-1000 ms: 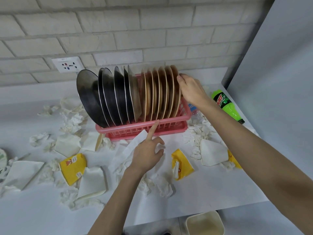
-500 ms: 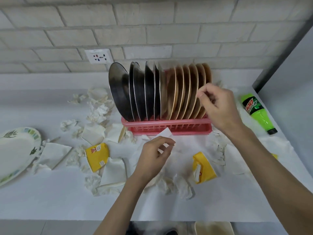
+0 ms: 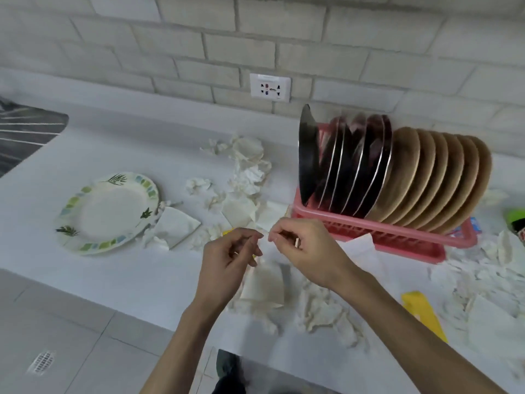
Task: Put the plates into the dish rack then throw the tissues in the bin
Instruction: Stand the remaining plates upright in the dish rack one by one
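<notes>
Nearest us, crumpled tissues (image 3: pixel 321 311) and a folded napkin (image 3: pixel 264 285) litter the counter's (image 3: pixel 85 274) front edge, with a yellow packet (image 3: pixel 423 311) off to the right; we can't read its print.

Just above them the left hand (image 3: pixel 230 263) and right hand (image 3: pixel 304 245) have come together, fingertips almost meeting. Both sets of fingers are curled in, and through the blur we cannot tell whether they pinch anything.

The right hand has left the rack's plates since a moment ago, and the left has let go of the white sheet (image 3: pixel 360 248), now lying against the pink dish rack (image 3: pixel 397 243).

Our view has swung left. The rack sits toward the back right, with steel plates (image 3: pixel 349 166) and tan plates (image 3: pixel 431 177) standing in it. A leaf-patterned paper plate (image 3: pixel 110 209) lies flat towards the left edge.

The green bottle (image 3: pixel 515 220) is cut off at the right edge, its label now lost. The markings on the wall socket (image 3: pixel 270 87) behind are too small to read.
</notes>
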